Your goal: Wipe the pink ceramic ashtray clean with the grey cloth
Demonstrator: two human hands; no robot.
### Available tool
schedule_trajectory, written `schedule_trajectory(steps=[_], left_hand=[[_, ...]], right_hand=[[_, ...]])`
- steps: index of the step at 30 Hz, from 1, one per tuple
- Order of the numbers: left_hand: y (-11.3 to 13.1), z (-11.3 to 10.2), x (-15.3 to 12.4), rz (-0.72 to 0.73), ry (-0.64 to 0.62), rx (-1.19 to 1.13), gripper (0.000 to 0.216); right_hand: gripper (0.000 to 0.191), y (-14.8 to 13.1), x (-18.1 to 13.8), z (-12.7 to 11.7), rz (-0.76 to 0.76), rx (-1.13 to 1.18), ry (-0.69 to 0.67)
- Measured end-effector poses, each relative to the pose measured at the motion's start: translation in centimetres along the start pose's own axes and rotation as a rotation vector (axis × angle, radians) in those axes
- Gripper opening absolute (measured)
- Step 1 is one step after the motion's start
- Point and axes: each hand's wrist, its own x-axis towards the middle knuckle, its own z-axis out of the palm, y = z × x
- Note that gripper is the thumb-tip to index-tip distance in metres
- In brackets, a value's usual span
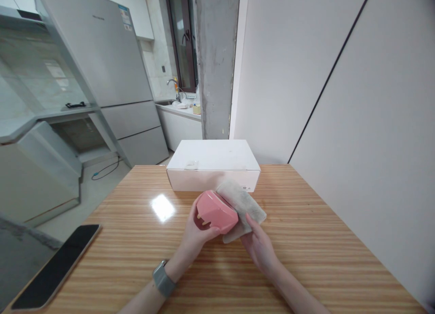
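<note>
My left hand (200,228), with a grey watch (164,278) on its wrist, is closed around a glossy pink faceted piece (217,210). Its exact kind is unclear; small beige prongs stick out on its lower left side. The pink piece is tilted and held above the table. My right hand (256,241) grips a folded grey-white cloth (239,205), thumb on top and the other fingers mostly hidden beneath. The cloth lies against the right side of the pink piece.
A white cardboard box (214,155) stands just beyond my hands on the striped wooden table (299,259). A dark flat slab (56,268), like a phone or tablet, lies at the left edge. White wall panels rise on the right; a fridge (98,46) stands behind left.
</note>
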Motion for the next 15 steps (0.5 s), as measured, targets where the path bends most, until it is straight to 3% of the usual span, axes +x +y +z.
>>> schedule_trajectory(steps=[6,12,15], left_hand=[[-0.01,0.54,-0.30,-0.030,-0.021,-0.064,0.106],[-0.06,-0.13,-0.21,-0.188,-0.111,-0.232,0.065],[-0.13,-0.33,-0.20,-0.143,-0.084,-0.186,0.066]], right_hand=[[0.041,0.04,-0.01,0.07,-0.017,0.043,-0.004],[0.038,-0.04,0.20,0.03,-0.010,0.078,0.012],[0.041,-0.23,0.08,0.26,0.016,0.069,-0.001]])
